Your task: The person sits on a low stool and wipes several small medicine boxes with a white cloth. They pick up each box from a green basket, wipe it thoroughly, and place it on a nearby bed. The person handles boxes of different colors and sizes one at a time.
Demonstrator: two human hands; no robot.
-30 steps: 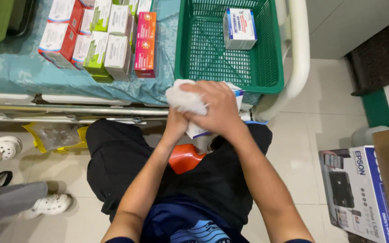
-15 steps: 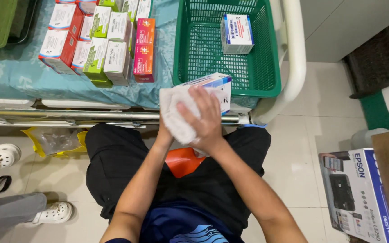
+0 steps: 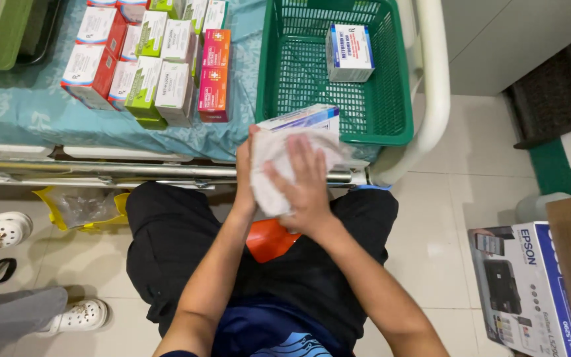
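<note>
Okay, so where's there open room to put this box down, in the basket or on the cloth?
The green basket is mostly bare: only one white and blue box lies at its far side, so the near mesh is free. The teal cloth is bare along its near edge, left of the box rows, which crowd the middle.

Between the hands: white cloth [image 3: 273, 173], soft, creased, matt, over a smooth cardboard box [image 3: 302, 119]. Just beyond: green plastic mesh basket [image 3: 391, 112], glossy. Beneath the hands: metal rail [image 3: 100, 170], shiny.

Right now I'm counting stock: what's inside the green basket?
One white-and-blue box lies in the green basket. The cloth-covered box and both hands hide the near rim.
</note>
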